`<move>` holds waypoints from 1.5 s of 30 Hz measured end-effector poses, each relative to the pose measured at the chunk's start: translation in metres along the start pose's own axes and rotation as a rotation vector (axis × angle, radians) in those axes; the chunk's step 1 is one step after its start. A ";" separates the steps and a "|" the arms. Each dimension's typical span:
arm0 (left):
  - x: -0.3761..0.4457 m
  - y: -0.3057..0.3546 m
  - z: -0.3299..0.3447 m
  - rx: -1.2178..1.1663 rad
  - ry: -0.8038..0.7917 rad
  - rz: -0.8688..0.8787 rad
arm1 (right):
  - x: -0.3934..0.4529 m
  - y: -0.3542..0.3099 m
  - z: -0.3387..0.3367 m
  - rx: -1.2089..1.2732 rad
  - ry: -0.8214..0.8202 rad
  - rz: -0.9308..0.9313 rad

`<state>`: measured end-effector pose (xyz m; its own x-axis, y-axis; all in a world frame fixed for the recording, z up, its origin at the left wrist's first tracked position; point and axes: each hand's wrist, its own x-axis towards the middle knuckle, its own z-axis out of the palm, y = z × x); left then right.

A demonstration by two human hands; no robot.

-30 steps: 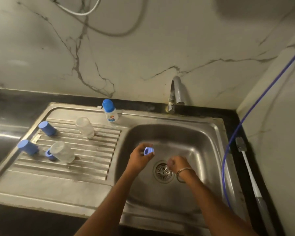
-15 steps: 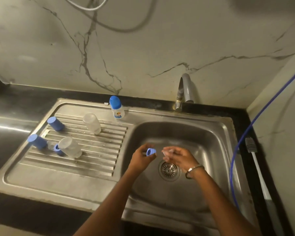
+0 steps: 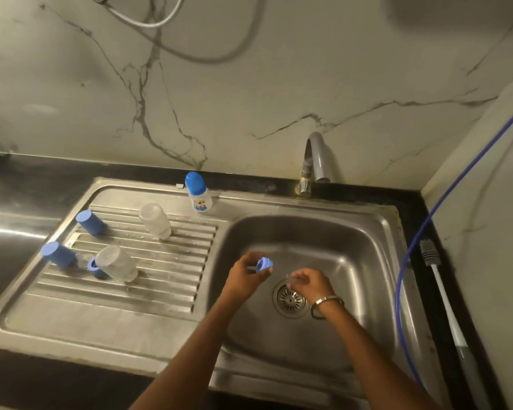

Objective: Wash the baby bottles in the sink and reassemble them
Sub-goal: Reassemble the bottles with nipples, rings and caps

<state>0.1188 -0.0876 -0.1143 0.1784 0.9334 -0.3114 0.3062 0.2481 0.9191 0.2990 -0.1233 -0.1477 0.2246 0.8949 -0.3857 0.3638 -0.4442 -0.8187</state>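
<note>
While over sink basin, left hand pinches blue ring; right hand curled, possibly on clear nipple.

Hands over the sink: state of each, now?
Left hand: holding the blue ring.
Right hand: fingers curled round a small clear piece, likely a teat.

Our left hand pinches a little blue ring with curled fingers. Our right hand is curled too, just beside it. Both arms reach forward.
</note>
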 end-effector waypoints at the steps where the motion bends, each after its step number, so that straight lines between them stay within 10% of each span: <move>1: 0.001 0.001 0.000 -0.047 -0.016 -0.003 | 0.000 0.000 0.000 0.078 -0.022 -0.002; 8: -0.004 0.011 0.008 -0.367 -0.096 -0.131 | -0.008 0.000 -0.003 0.298 -0.144 -0.062; 45: -0.020 0.014 0.023 -0.572 -0.405 -0.333 | -0.025 -0.016 0.009 0.068 0.297 -0.284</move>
<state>0.1408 -0.1082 -0.1006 0.5229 0.6462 -0.5558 -0.1072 0.6968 0.7092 0.2799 -0.1382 -0.1291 0.3787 0.9255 -0.0088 0.3904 -0.1683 -0.9051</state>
